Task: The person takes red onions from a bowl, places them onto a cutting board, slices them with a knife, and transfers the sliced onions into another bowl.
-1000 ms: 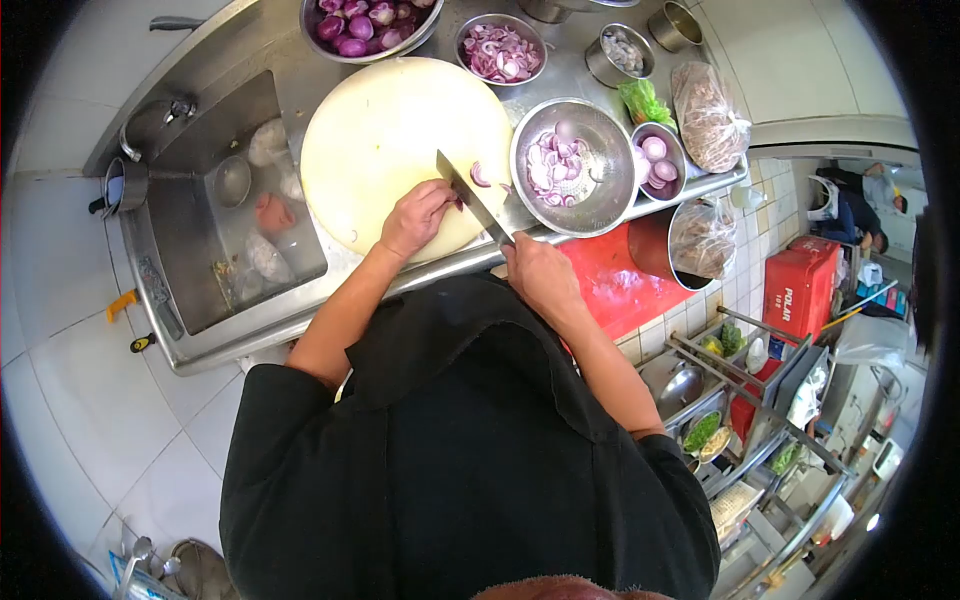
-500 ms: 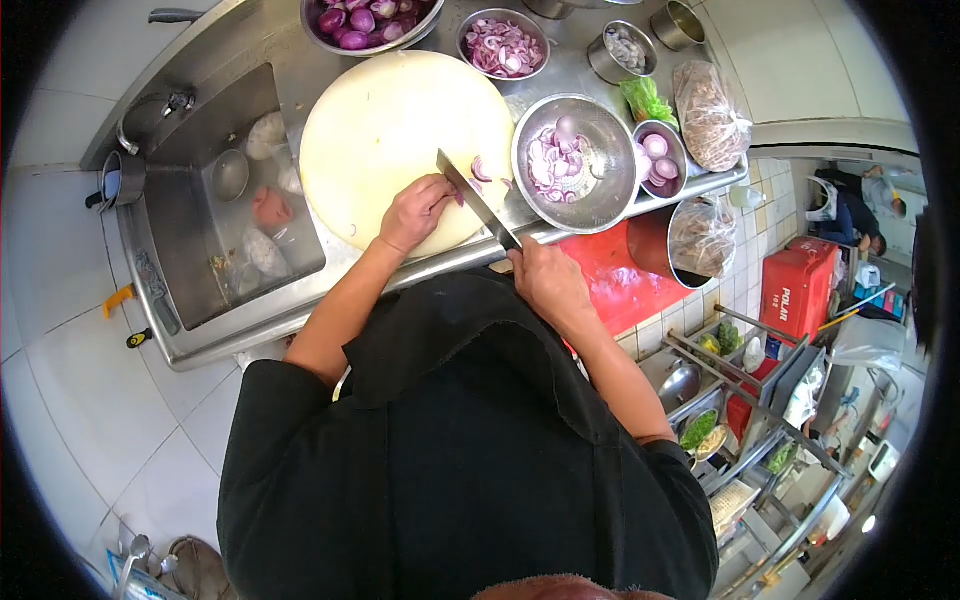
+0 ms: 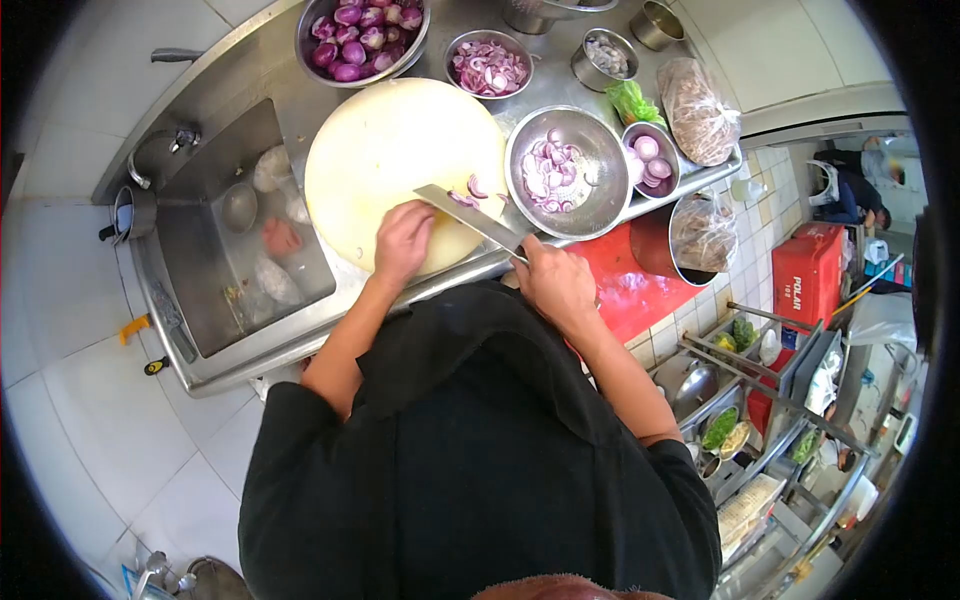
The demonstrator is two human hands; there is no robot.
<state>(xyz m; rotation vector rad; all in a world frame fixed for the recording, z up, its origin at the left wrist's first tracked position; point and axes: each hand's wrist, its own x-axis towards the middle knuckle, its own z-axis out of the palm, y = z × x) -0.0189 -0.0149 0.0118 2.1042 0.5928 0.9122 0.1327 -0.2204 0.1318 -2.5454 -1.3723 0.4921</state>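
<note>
Knife gripped in right fingers, red onion slices across the blade from left fingers, bent, their hold unclear.

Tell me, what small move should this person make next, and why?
Probably the right hand should use the knife to ease the loose onion slices toward the metal colander: they lie on the round board between the knife and the colander, which already holds similar slices.
</note>
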